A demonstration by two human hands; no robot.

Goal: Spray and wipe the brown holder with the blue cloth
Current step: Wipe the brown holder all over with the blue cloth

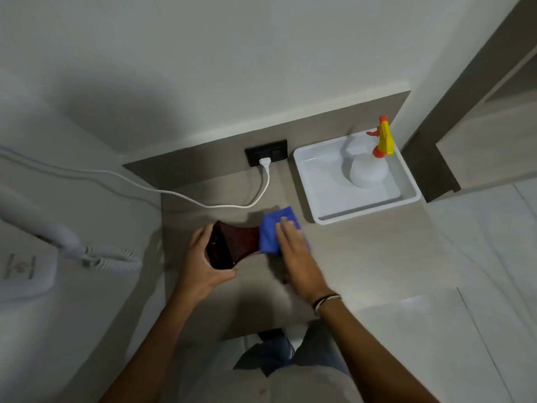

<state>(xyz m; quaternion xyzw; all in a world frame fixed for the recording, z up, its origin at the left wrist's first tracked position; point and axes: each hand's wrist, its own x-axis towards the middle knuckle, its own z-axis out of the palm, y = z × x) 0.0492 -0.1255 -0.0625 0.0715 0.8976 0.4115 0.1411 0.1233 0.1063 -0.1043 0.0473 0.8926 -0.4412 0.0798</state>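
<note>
The brown holder [232, 242] is dark, glossy and flared, and it lies on its side on the wooden bedside table [363, 257]. My left hand [200, 266] grips its wide left end. The blue cloth [273, 231] covers the holder's right end, and my right hand [296, 257] presses flat on the cloth, slightly blurred. The white spray bottle [369, 167] with a yellow and orange trigger stands upright in a white tray, apart from both hands.
The white tray [325, 184] sits at the table's back right. A black wall socket [266, 152] holds a white plug whose cable [174, 193] runs left across the table. A white phone handset [64, 237] with a coiled cord lies on the bed at left.
</note>
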